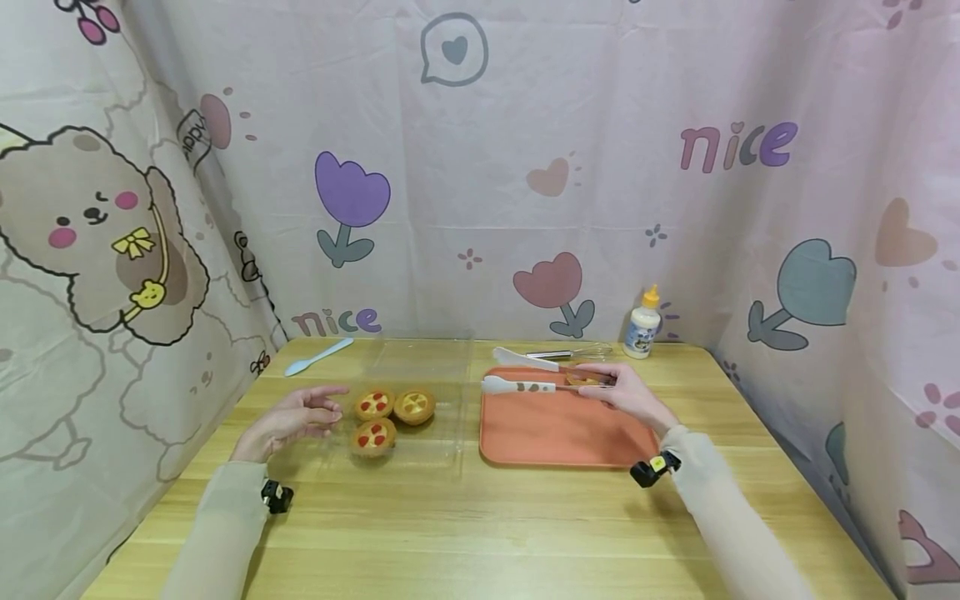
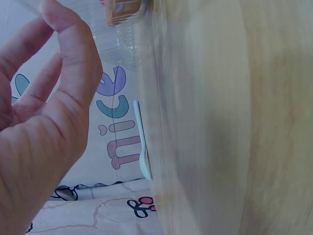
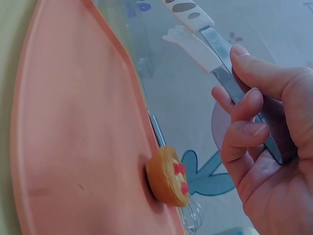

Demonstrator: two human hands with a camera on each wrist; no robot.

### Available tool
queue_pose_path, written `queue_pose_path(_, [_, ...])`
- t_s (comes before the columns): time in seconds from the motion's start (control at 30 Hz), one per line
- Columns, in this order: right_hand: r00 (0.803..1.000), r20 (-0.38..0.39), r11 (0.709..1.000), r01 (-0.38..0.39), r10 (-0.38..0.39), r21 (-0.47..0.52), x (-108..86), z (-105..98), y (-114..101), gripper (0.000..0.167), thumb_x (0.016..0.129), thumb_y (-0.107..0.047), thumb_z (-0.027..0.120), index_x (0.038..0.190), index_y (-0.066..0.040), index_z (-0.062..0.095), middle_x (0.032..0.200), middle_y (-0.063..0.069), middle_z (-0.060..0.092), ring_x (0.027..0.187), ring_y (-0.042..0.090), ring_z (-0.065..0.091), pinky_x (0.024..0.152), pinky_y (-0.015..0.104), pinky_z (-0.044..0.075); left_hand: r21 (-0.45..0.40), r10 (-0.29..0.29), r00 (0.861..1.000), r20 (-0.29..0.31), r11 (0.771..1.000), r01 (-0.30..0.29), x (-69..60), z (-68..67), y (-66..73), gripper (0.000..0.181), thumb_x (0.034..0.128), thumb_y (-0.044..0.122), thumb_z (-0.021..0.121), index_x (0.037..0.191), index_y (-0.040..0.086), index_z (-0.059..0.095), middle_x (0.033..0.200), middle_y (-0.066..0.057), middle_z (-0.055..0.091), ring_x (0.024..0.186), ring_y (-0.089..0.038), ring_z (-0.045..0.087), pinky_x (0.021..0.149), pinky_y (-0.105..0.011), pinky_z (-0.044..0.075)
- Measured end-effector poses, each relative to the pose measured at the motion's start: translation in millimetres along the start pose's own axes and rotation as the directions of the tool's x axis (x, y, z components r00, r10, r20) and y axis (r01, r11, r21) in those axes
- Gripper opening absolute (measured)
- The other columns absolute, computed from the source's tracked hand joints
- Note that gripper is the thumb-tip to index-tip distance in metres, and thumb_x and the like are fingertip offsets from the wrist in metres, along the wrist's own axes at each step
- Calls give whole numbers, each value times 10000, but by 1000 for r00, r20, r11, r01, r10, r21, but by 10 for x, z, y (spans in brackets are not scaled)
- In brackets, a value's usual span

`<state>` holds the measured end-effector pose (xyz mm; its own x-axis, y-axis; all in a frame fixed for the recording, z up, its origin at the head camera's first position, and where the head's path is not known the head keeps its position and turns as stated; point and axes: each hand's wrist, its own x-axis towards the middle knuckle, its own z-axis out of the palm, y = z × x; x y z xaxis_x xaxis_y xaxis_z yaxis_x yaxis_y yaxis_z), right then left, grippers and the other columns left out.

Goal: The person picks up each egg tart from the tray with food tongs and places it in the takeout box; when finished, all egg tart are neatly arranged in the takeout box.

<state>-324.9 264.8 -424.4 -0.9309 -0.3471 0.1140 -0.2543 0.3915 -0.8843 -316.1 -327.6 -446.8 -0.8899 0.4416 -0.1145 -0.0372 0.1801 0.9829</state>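
My left hand (image 1: 296,421) is at the left side of a clear plastic box (image 1: 435,454) with its lid folded back. In the left wrist view, thumb and finger (image 2: 73,44) pinch what looks like the box's clear edge. Three small tarts (image 1: 414,406) with red or yellow toppings sit inside. My right hand (image 1: 630,396) grips metal-handled tongs (image 1: 534,387) over the orange tray (image 1: 555,433). Their white, brown-spotted ends are spread apart, nothing between them. One red-topped tart (image 3: 166,176) rests near the tray's back edge, partly hidden by the right hand in the head view.
A pale blue spoon (image 1: 318,357) lies at the back left of the wooden table (image 1: 450,533). Behind the tray is a whisk (image 1: 592,352). A white bottle with a yellow cap (image 1: 642,325) stands at the back right, near the printed curtain (image 1: 465,167).
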Motion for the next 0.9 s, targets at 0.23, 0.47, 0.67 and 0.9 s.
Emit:
queue_pose_path(0.23, [1000,-17,999,-11,12,46,-76,-119,42,502,887,-243,734,1353,-116,597,1297,200,624,477,54,388,450,204,349,13,-2,1000,-7,1000,2,0,0,0,701,951,71,616,1511,-69,217,1105,-111,608,945,-201,643,799,-361,590])
queue_pose_path(0.47, [998,-42,999,-37,38,18,-143,-230,96,543,876,-259,747,1364,-86,583,1021,100,722,471,61,400,434,233,368,11,-1,1000,-10,1000,1,4,8,-2,701,947,65,619,1509,-68,222,1112,-123,602,936,-204,641,783,-347,590])
queue_pose_path(0.67, [999,-52,1000,6,-7,-13,-186,-320,166,518,871,-248,751,1346,-99,605,1328,225,597,808,68,641,598,195,484,3,-5,1000,-7,1000,6,3,4,-10,700,946,44,613,1510,-71,214,1114,-115,603,931,-197,646,777,-337,593])
queue_pose_path(0.9, [997,-69,1000,-29,29,-7,-257,-404,208,543,870,-257,751,1358,-85,589,1315,211,610,670,48,598,519,249,491,3,-10,1000,-12,1000,11,6,6,11,703,945,47,613,1509,-72,212,1119,-128,598,929,-200,643,777,-340,591])
